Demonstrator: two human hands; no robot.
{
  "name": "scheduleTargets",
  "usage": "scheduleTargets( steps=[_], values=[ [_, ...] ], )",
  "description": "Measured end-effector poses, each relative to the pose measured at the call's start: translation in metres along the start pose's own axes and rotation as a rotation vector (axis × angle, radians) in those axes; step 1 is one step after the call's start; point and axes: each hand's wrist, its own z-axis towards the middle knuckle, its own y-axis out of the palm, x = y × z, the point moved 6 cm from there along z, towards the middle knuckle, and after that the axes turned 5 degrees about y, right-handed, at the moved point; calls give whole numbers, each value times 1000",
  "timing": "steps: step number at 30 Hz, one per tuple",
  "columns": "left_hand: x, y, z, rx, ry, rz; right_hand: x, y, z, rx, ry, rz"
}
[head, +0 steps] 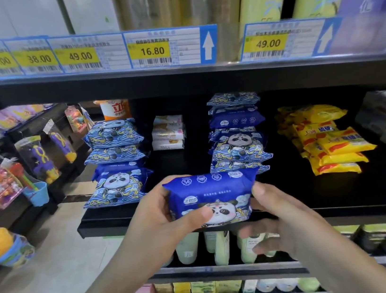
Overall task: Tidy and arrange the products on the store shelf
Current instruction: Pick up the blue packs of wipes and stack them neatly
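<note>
Head view showed us standing before the black metal store shelf [127,215], the largest thing in front of us, with price tags along the shelf above. On it stood two stacks of blue panda-print soft packs, the left stack [116,162] and the right stack [236,135], with a small pile of white boxed soaps [168,132] between them and a heap of yellow plastic-wrapped packets [327,139] further right.

We held one blue panda-print soft pack [212,197] in the air just in front of the shelf edge, between the two stacks. Our left hand [159,215] gripped its left end, thumb curled over the front. Our right hand [278,211] pinched the right end with the thumb; its other fingers were blurred beneath the pack.

We judged the pack light, soft and yielding, its glossy film somewhat slippery. Taking it by both short ends, as we did, seemed soundest; squeezing the middle would likely buckle it.
</note>
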Motion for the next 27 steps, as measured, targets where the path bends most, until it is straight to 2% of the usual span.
scheduleTargets(
  steps=[3, 8, 16, 20, 21, 23, 25, 27],
  values=[
    [6, 2, -3, -41, 101, 103, -1, 13, -1, -115, 82, 37],
    [6, 5, -10, -75, 157, 174, 6, 17, 4, -85, 153, 109],
    [-14, -6, -12, -85, 67, 298, 7, 13, 7, -20, 38, 167],
    [-28, -26, -4, 189, -148, 73, -3, 10, 3, 3, -124, 104],
    [-29, -29, -4, 213, -220, 6, -6, 11, 1, 7, -180, 62],
    [-36, -25, -5, 176, -414, -190, -12, 11, -4, 14, -294, -36],
    [-40, -19, -8, 21, -567, -330, -13, 14, -6, -5, -382, -125],
    [-35, -12, -10, -160, -609, -339, -12, 18, -7, -39, -432, -183]
  ],
)
